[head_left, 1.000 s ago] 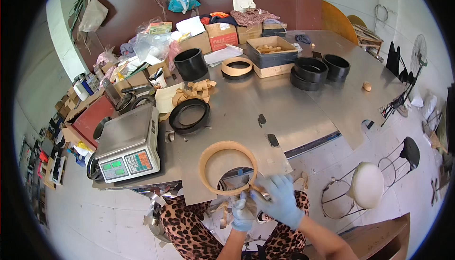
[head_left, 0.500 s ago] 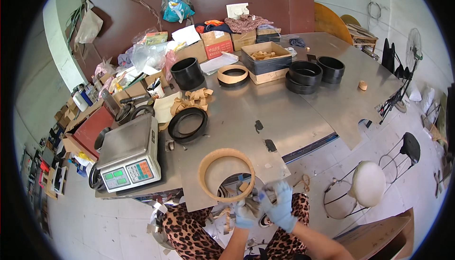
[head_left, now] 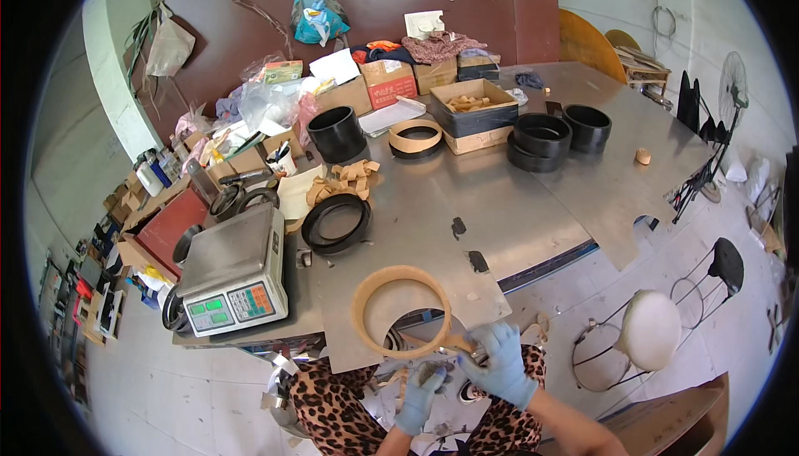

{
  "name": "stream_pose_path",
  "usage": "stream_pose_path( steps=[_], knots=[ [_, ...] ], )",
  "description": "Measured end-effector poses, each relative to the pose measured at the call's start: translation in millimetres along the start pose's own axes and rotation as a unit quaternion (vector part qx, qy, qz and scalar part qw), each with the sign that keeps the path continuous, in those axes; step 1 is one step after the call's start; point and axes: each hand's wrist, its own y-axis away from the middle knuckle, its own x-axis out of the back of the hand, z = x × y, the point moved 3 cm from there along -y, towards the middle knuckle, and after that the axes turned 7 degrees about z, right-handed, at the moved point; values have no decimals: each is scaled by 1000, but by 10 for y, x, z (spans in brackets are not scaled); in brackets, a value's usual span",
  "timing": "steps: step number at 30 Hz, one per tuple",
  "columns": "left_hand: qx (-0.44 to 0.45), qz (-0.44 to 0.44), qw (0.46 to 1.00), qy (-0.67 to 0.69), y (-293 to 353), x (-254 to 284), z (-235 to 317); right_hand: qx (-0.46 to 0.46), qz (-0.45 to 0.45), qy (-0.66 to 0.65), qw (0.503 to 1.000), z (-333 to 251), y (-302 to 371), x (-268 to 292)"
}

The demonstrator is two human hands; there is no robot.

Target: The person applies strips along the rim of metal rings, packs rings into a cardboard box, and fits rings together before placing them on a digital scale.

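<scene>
A wide ring wrapped in tan paper-like strip rests at the table's front edge, partly over a cutout. My right hand, in a pale blue glove with grey fingertips, is closed by the ring's lower right side. Its fingers pinch a tan strip that runs to the ring; the rest of the strip is hidden by the hand. Below the ring, over my lap, is my gloved left hand. Its thumb stands apart from its dark-tipped fingers, and nothing shows between them.
A digital scale stands at the table's left. Behind the ring lie a black ring and crumpled tan strips. Farther back are black cylinders and a box of tan pieces. A stool stands to the right.
My left hand has dropped down and left, away from the ring and from my right hand. The tan strip now shows between the ring and my right hand. The view has shifted slightly.
</scene>
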Motion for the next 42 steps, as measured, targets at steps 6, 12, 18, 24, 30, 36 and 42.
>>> stream_pose_path(
  steps=[6, 12, 18, 24, 30, 36, 42],
  knots=[
    [-250, 36, 898, -360, -3, -205, 1574, -1, -141, -11, 990, -134, -614, -500],
    [-86, -229, 810, -533, -791, -490, 1538, -21, -115, -26, 993, -68, -454, -514],
    [-116, -252, 737, -616, -791, -665, 1716, -120, -11, -251, 960, 241, -339, -298],
    [-318, -188, 630, -683, -557, -694, 1722, -127, -94, -41, 987, 249, -370, -456],
    [-469, -137, 664, -566, -438, -568, 1543, -113, -127, 31, 985, 165, -401, -520],
    [-635, -161, 621, -431, -203, -684, 1800, -118, -137, 82, 980, 104, -430, -499],
    [-458, -99, 783, -410, -1555, -982, 2107, -118, -118, 63, 984, 136, -381, -376]
  ],
)
